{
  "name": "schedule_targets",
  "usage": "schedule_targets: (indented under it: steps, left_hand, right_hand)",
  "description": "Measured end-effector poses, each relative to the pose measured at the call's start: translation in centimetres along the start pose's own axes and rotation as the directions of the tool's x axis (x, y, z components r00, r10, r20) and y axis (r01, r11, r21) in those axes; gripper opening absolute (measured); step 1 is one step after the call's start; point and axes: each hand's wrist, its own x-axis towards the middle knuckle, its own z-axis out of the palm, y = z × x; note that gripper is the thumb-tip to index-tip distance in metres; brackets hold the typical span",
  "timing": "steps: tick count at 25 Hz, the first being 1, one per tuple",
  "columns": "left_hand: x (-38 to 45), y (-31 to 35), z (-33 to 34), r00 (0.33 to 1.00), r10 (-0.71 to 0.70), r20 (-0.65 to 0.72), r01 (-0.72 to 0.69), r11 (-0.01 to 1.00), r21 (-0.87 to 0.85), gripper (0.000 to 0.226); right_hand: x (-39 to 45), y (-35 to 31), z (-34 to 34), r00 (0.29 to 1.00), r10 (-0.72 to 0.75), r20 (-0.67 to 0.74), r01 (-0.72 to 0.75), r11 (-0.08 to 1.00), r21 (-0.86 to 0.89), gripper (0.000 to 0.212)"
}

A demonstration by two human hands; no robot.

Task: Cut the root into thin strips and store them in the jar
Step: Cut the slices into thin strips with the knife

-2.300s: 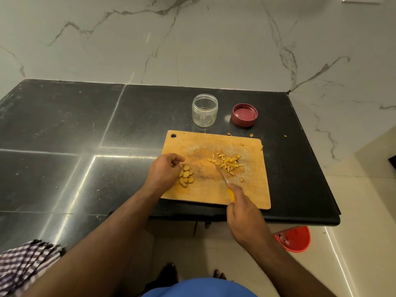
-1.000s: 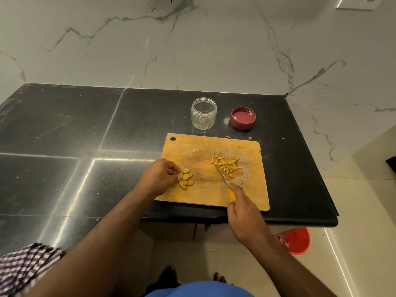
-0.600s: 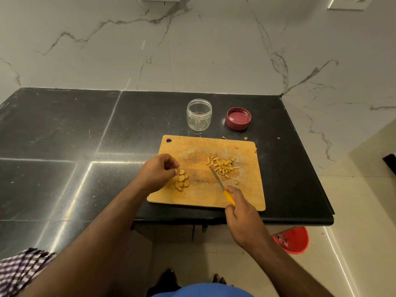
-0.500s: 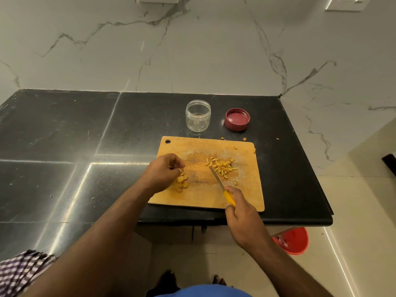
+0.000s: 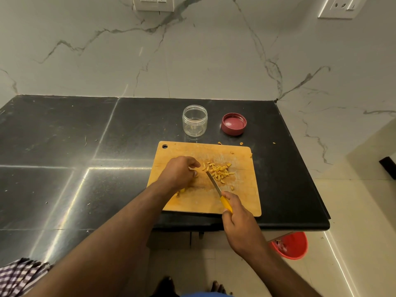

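A wooden cutting board (image 5: 242, 194) lies at the counter's front edge. My left hand (image 5: 179, 172) sits over its middle with the fingers curled down, pinching root slices that its fingertips mostly hide. A few more yellow slices (image 5: 182, 190) peek out under my wrist. My right hand (image 5: 240, 221) grips the yellow handle of a knife (image 5: 213, 183), whose blade points up-left and ends just right of my left fingertips. A pile of cut root strips (image 5: 218, 171) lies right of the blade. The empty clear jar (image 5: 194, 121) stands open behind the board.
The jar's red lid (image 5: 234, 123) lies upside down right of the jar. Stray root bits (image 5: 241, 143) lie behind the board. A red bin (image 5: 291, 245) stands on the floor below the counter's right end. A checked cloth (image 5: 19, 275) is at the bottom left.
My left hand has moved right from the heap of slices toward the knife blade, now covering most of the slices. The knife and my right hand have hardly moved. My head has tilted up.
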Motion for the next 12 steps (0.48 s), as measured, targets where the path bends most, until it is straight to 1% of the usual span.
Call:
schedule_targets:
  steps: [3, 5, 7, 12]
  left_hand:
    - [-0.2, -1.0, -0.2, 0.995, -0.023, -0.094, 0.027, 0.999, 0.045, 0.031]
    - [-0.4, -1.5, -0.1, 0.995, -0.024, -0.096, 0.034, 0.994, 0.1, 0.031]
    - [-0.5, -1.5, 0.3, 0.996, -0.022, -0.091, 0.033, 0.992, 0.118, 0.032]
    - [-0.4, -1.2, 1.5, 0.992, 0.039, -0.122, -0.018, 0.985, 0.172, 0.028]
  right_hand:
    - [0.0, -0.2, 0.0, 1.0, -0.01, -0.004, 0.01, 1.0, 0.009, 0.043]
    - [0.1, -0.4, 0.0, 1.0, -0.019, -0.007, 0.019, 1.0, -0.006, 0.043]
    - [0.4, -0.6, 0.1, 1.0, -0.029, -0.009, 0.029, 0.999, -0.018, 0.044]
    - [0.7, -0.9, 0.5, 0.999, -0.045, 0.012, 0.045, 0.999, -0.016, 0.045]
